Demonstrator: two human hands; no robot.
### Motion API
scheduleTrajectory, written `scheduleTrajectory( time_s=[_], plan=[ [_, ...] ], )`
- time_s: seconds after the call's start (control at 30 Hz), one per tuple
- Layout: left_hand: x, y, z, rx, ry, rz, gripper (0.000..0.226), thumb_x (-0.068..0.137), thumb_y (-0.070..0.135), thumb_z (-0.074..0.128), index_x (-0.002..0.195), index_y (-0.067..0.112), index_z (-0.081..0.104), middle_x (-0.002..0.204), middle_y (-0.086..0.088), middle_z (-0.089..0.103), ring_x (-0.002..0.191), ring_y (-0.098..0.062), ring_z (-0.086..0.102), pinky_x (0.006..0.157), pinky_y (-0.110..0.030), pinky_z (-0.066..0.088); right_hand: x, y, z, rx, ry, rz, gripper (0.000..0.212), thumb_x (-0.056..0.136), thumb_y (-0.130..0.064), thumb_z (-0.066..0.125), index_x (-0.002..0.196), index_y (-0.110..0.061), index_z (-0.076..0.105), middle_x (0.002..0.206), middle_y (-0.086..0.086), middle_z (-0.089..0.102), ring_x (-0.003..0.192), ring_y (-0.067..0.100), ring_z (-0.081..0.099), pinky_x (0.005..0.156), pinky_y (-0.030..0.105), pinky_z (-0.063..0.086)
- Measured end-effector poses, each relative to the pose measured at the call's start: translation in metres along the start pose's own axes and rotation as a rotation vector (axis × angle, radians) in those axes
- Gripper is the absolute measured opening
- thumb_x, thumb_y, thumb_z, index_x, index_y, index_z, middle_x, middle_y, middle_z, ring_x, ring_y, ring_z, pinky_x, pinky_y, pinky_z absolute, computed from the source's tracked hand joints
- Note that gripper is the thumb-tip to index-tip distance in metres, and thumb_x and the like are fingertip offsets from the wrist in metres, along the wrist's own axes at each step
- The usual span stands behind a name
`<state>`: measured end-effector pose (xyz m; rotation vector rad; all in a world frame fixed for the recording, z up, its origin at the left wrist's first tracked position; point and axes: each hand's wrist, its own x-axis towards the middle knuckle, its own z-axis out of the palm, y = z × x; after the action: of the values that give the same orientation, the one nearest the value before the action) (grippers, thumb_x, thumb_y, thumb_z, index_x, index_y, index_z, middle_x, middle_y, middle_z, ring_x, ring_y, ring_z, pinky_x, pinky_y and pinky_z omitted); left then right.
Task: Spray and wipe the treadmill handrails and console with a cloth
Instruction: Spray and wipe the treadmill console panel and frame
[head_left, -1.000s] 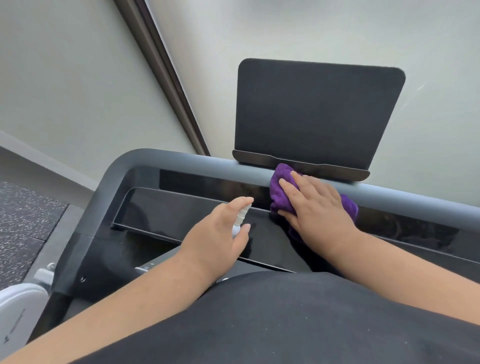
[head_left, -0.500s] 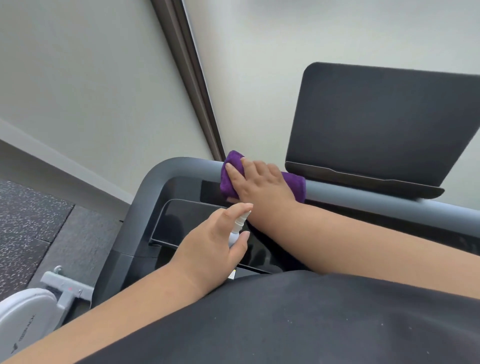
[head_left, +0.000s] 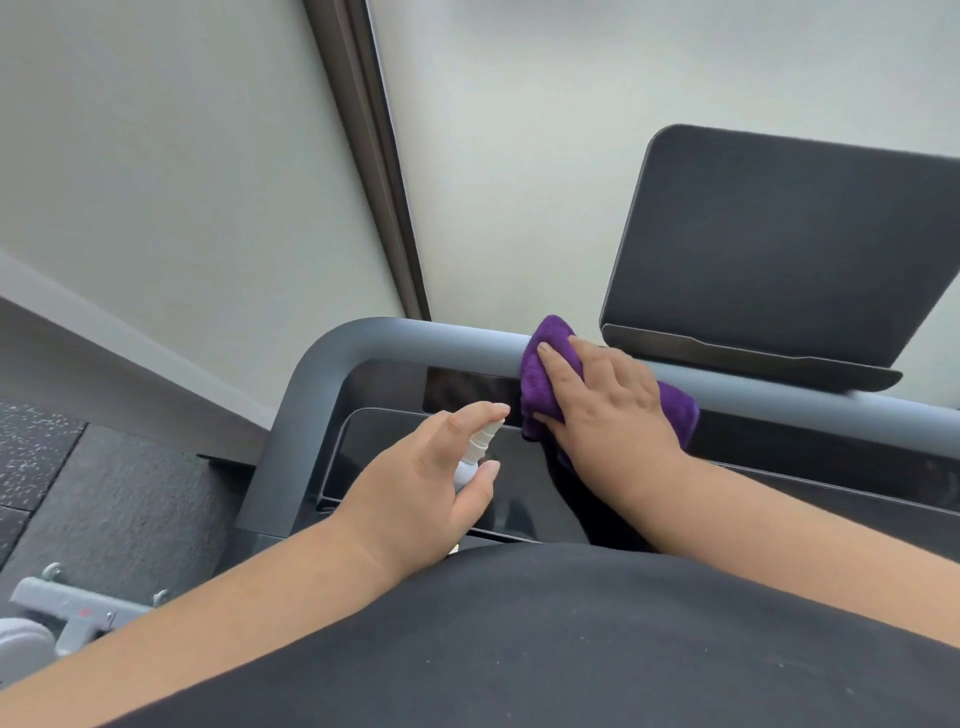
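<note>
Change: since half a second back, the right hand (head_left: 608, 410) and purple cloth (head_left: 550, 364) slid right along the grey handrail (head_left: 457, 340) – toward the tablet holder (head_left: 779, 260).
Right hand: fingers flat, pressing the cloth on the rail.
Left hand (head_left: 426, 483): curled round a small white spray bottle (head_left: 475, 452) over the black console (head_left: 519, 493), same as before.
Count: two hands, one cloth, one bottle.
Hidden: bottle body mostly behind the palm – holder cut off at the right edge.

The cloth (head_left: 550, 374) is plush purple microfibre (fuzzy at its edges). The handrail (head_left: 415, 338) looks smooth, matt grey; the console (head_left: 519, 493) panel is glossy black.
</note>
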<state>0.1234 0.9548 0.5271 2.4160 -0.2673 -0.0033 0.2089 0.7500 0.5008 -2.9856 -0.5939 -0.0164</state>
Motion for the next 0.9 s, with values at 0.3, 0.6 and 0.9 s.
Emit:
scheduleTrajectory(
  time_s=[0.3, 0.6, 0.9],
  plan=[
    [-0.009, -0.011, -0.006, -0.008, -0.001, 0.021, 0.054, 0.088, 0.038, 0.051, 0.136, 0.045, 0.026, 0.115, 0.008, 0.058, 0.087, -0.012, 0.061, 0.075, -0.036, 0.054, 0.057, -0.065, -0.007, 0.002, -0.097, -0.175, 0.075, 0.094, -0.057, 0.05, 0.155, -0.028, 0.019, 0.154, 0.005, 0.03, 0.137, 0.028, 0.03, 0.112, 0.041, 0.023],
    [-0.026, -0.029, -0.019, -0.033, 0.036, -0.053, 0.054, 0.088, 0.042, 0.047, 0.136, 0.05, 0.024, 0.103, 0.008, 0.056, 0.075, -0.017, 0.057, 0.065, -0.038, 0.053, 0.026, -0.039, 0.001, -0.076, -0.07, -0.061, 0.072, 0.09, -0.054, 0.057, 0.152, -0.027, 0.033, 0.148, 0.012, 0.041, 0.126, 0.035, 0.04, 0.108, 0.05, 0.03],
    [-0.028, -0.033, -0.023, -0.044, 0.058, -0.088, 0.053, 0.087, 0.043, 0.048, 0.135, 0.049, 0.026, 0.12, 0.012, 0.057, 0.094, -0.013, 0.062, 0.075, -0.038, 0.054, 0.096, -0.119, 0.001, -0.072, -0.117, -0.231, 0.077, 0.094, -0.057, 0.049, 0.156, -0.025, 0.016, 0.151, 0.008, 0.032, 0.133, 0.03, 0.035, 0.107, 0.044, 0.03]
  ],
)
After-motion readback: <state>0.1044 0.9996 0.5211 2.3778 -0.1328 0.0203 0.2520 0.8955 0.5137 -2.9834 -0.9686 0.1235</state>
